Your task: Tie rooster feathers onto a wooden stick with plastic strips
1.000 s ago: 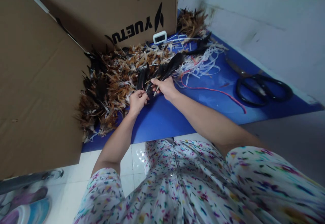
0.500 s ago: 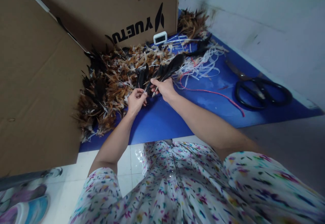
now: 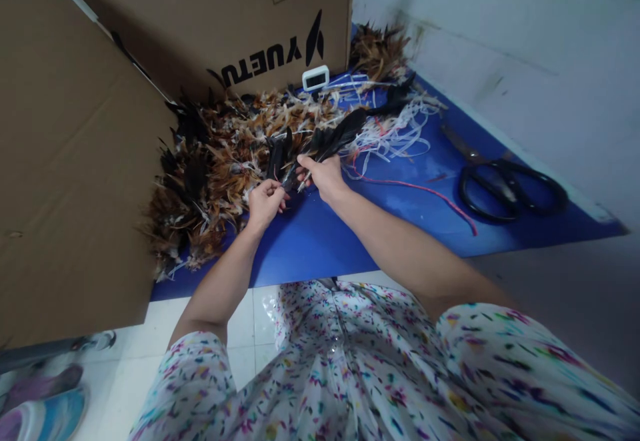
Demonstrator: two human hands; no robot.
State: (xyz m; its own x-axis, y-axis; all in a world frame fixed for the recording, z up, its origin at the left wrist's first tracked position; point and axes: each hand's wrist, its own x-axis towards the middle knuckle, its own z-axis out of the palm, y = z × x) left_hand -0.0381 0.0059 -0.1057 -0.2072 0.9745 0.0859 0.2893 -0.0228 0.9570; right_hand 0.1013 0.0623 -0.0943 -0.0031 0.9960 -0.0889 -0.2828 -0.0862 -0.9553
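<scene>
My right hand (image 3: 324, 176) is closed round the quill ends of a bunch of long black feathers (image 3: 341, 133), whose tips point away to the upper right. Just left of it, my left hand (image 3: 267, 202) pinches with thumb and forefinger at the lower edge of the dark feathers; what exactly lies in that pinch is too small to make out. Beyond both hands spreads a large heap of brown and black feathers (image 3: 230, 154). White plastic strips (image 3: 400, 136) lie tangled to the right of the bunch, with a red string (image 3: 425, 186) trailing over the blue tabletop (image 3: 305, 248).
Big black-handled scissors (image 3: 510, 188) lie at the right by the wall. A cardboard box (image 3: 260, 21) printed YUETU stands behind, and more cardboard (image 3: 75, 181) rises at the left. A small white-framed device (image 3: 316, 78) and another feather pile (image 3: 380, 51) are at the back.
My left hand has drawn slightly left and down, away from my right hand. The right hand keeps its hold on the black feathers. The whole view has shifted a little.
</scene>
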